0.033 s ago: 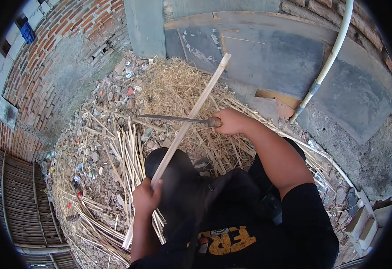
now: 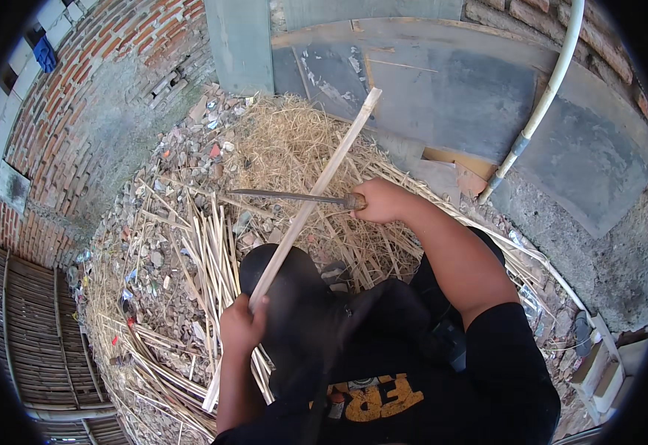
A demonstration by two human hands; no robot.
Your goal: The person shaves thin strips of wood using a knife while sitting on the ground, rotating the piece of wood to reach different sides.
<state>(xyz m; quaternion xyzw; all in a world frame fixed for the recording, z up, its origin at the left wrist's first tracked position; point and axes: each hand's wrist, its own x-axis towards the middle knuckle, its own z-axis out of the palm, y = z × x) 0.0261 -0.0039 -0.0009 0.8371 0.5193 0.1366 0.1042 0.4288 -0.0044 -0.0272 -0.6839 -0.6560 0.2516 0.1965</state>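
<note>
My left hand (image 2: 241, 323) is closed around a long pale wooden strip (image 2: 316, 189) that slants from beside my knee up to the right, over the straw. My right hand (image 2: 380, 200) grips the handle of a long dark knife (image 2: 287, 196). The blade lies level and points left, and it meets the strip about halfway up. My black-clad knee (image 2: 287, 285) is raised under the strip's lower part.
A pile of thin split strips (image 2: 204, 256) lies on the ground left of my knee. Dry straw (image 2: 287, 144) and rubble (image 2: 183, 159) cover the ground ahead. A brick wall (image 2: 79, 96) stands left, a grey slab (image 2: 442, 96) and white pipe (image 2: 548, 93) behind, a slatted fence (image 2: 31, 348) lower left.
</note>
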